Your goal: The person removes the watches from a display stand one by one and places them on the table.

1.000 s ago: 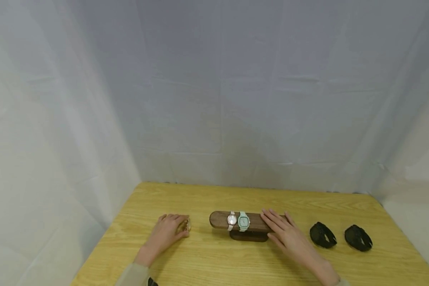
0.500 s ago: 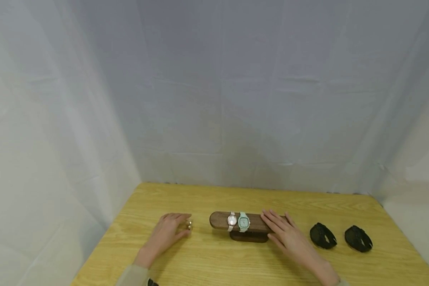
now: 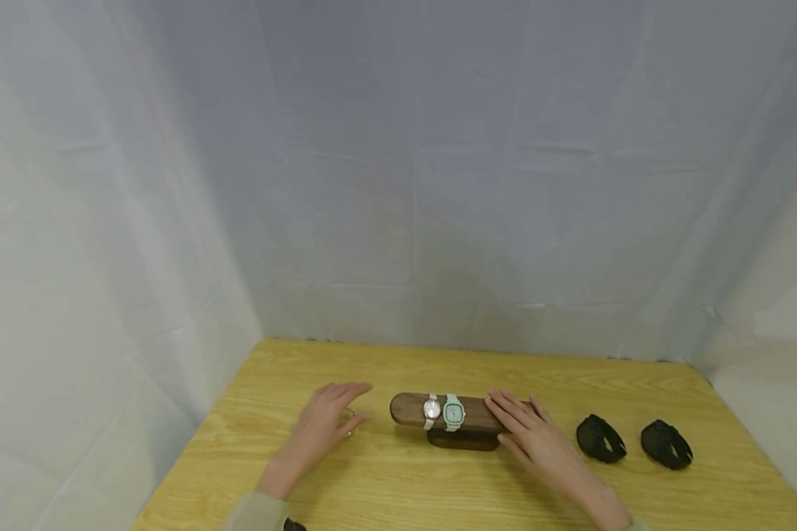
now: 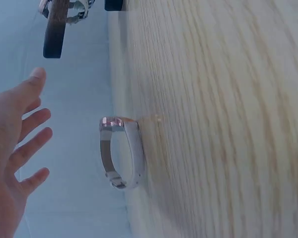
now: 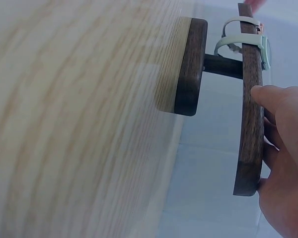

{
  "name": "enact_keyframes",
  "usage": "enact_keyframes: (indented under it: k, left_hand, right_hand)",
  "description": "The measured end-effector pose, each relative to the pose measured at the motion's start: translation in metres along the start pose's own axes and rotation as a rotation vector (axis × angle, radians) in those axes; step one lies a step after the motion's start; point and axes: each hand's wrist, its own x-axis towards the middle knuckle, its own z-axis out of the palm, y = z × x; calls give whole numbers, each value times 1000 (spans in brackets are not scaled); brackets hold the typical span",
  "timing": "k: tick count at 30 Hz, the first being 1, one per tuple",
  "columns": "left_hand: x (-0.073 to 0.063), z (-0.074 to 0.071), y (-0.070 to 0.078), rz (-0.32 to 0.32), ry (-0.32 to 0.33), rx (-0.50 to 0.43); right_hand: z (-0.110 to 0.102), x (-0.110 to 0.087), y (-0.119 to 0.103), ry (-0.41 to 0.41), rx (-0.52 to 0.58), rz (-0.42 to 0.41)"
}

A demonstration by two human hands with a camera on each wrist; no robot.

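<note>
A brown wooden watch stand (image 3: 480, 417) with a horizontal bar stands mid-table, bearing a pink-strapped round watch (image 3: 432, 409) and a mint-green square watch (image 3: 454, 413). My right hand (image 3: 531, 439) rests on the right part of that bar with fingers extended, its thumb (image 5: 270, 96) touching the near side. Left of the stand, my left hand (image 3: 322, 422) is held with fingers and thumb apart. Close by, a watch with a fastened light band (image 4: 135, 153) stands on edge on the table; the left wrist view shows a gap between it and the fingers. The head view mostly hides this watch.
Two black looped straps or watches (image 3: 601, 439) lie on the wooden table (image 3: 398, 494) to the right of my right hand. White cloth (image 3: 398, 184) hangs behind the table and along both sides.
My left hand has moved slightly right and away from the watch it was around, its fingers and thumb spreading wider. The right hand and the stand have stayed put.
</note>
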Motion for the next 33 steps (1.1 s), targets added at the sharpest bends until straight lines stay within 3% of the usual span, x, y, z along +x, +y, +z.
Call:
enact_keyframes:
  k: [6,22,33]
  left_hand:
    - [12,3,14,89,22,-22]
    - [40,21,58,107,-112,-49]
    - [50,40,65,115,-193,-47]
  right_hand:
    - [0,-1,0,-6,7,21]
    - [1,-2,1,10,-1,7]
    - [2,-2,2,-17,0,18]
